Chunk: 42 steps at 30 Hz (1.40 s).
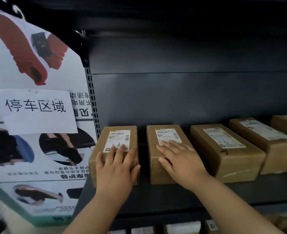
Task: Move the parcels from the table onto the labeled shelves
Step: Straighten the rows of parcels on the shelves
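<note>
Your left hand [115, 164] lies flat, fingers spread, on the leftmost parcel [133, 139]; your right hand [180, 159], equally flat, presses the second parcel [152, 149] just beside it. Both parcels sit on the dark shelf [173, 195], with a poster [38, 48] hanging at its left end. More brown parcels continue the row rightward (the third parcel [207, 159] bears a handwritten 9-1).

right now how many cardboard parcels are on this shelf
5, left to right: first parcel under the left hand, second parcel under the right hand, third parcel, fourth parcel, fifth parcel cut off at the frame's right edge; more may sit beyond.
</note>
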Available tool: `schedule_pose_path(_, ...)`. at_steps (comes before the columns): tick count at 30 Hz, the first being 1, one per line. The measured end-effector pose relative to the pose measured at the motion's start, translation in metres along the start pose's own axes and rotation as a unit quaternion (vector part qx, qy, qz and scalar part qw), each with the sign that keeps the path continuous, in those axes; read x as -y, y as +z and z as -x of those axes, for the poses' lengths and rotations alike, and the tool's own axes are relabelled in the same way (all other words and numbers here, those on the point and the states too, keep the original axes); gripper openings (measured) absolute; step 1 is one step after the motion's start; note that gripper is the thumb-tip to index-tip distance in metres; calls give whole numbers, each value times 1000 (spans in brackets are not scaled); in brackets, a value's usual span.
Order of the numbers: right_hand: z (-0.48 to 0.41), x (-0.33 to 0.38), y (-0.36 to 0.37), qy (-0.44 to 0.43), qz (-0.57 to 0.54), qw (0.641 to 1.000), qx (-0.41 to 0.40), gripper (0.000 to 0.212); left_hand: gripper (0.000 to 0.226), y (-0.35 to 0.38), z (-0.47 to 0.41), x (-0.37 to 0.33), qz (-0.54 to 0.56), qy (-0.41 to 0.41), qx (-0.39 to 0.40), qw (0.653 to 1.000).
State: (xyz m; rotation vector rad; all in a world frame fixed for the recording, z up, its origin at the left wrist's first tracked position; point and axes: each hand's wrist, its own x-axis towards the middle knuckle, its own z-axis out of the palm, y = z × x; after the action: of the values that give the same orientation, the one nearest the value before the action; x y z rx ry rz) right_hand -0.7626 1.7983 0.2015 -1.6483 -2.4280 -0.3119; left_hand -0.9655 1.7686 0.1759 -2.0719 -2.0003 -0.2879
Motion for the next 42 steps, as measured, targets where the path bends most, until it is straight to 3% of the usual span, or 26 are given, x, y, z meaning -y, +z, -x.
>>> schedule_pose_path(5,9,-1,-8,14,-34,999,-23,78,57,-11,-3,-10,8,-1,-16,1000)
schedule_pose_path(9,23,-24,-25,71,-30,994,-74,82,54,-22,-8,-39,41,62,-69,995)
schedule_pose_path(13,38,-71,-36,125,5,989,-80,79,54,-31,-17,-82,53,113,-46,991)
schedule_pose_path(17,50,-118,-35,159,37,987,2,66,59,-34,-26,-120,51,121,2,991)
schedule_pose_path(22,42,-144,-20,156,-11,985,74,58,60,-24,-38,-142,44,104,31,993)
schedule_pose_path(26,24,-143,-11,143,-23,987,77,58,78,-20,-40,-144,38,88,24,995)
schedule_pose_path(31,19,-145,-7,125,-45,988,83,61,79,-20,-42,-152,51,52,28,997)
schedule_pose_path(35,27,-152,-13,104,-71,991,56,64,80,-21,-48,-161,53,32,36,997)
schedule_pose_path(39,47,-181,-36,107,-38,993,-39,83,72,-29,-54,-188,40,46,5,998)
schedule_pose_path(42,62,-224,-53,158,-46,985,-51,66,56,-37,-59,-222,52,112,-49,991)
